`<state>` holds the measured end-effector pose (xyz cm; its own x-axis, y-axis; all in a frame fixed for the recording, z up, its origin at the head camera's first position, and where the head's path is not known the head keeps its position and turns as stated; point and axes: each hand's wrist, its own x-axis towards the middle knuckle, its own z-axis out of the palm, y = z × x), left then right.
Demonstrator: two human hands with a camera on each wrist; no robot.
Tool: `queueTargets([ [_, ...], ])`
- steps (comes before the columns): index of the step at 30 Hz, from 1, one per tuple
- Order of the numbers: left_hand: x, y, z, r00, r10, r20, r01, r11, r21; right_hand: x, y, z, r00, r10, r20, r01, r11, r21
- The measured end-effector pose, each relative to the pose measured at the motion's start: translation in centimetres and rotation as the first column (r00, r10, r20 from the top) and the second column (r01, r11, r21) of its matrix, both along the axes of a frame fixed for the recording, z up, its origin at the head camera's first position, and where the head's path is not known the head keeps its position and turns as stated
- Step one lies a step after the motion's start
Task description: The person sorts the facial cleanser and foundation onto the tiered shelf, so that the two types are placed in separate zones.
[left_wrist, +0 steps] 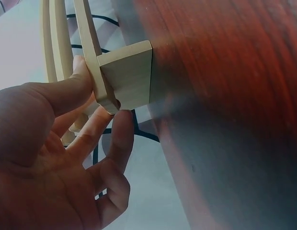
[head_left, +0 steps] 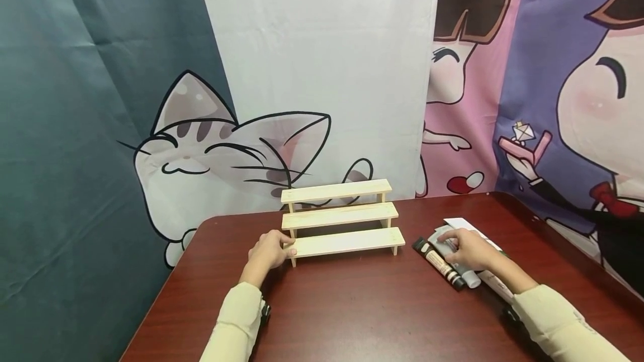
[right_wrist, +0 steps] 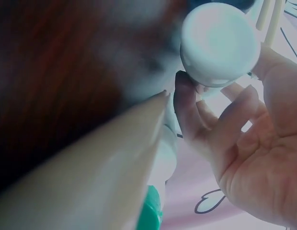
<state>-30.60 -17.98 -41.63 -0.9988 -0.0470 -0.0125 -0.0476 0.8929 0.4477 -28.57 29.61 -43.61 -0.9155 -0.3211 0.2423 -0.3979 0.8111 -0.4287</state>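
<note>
A pale wooden three-step display rack (head_left: 347, 242) stands near the back edge of the table. My left hand (head_left: 268, 250) grips the left end of its lowest board; in the left wrist view the thumb lies on the top face of the board (left_wrist: 93, 72), and fingertips touch it from below. To the right, my right hand (head_left: 472, 247) is curled round a grey tube (head_left: 471, 279). The tube's round white cap (right_wrist: 220, 43) faces the right wrist camera, and part of its body is hidden by the hand. Beside it lies a black tube with a cream label (head_left: 439, 262).
More pale tubes or packs (head_left: 495, 285) lie under and behind my right hand, partly covered. A green part (right_wrist: 151, 211) shows among them in the right wrist view. The reddish-brown table (head_left: 347, 312) meets a cartoon-printed cloth (head_left: 322, 60) at the back.
</note>
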Motion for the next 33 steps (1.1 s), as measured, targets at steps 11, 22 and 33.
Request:
queueTargets([
  [11,-0.1,0.0,-0.2,1.0,0.005,-0.004,-0.005,1.0,0.008,0.1,-0.8,2.0,1.0,-0.02,0.001,0.02,1.0,0.009],
  [22,-0.1,-0.2,-0.2,1.0,0.003,-0.006,-0.003,1.0,0.029,0.5,-1.8,3.5,1.0,-0.01,-0.003,0.01,1.0,-0.004],
  [33,0.0,-0.4,-0.2,1.0,-0.015,-0.02,0.016,0.998,0.054,1.4,-3.4,5.1,0.998,0.039,-0.046,-0.043,0.996,-0.073],
])
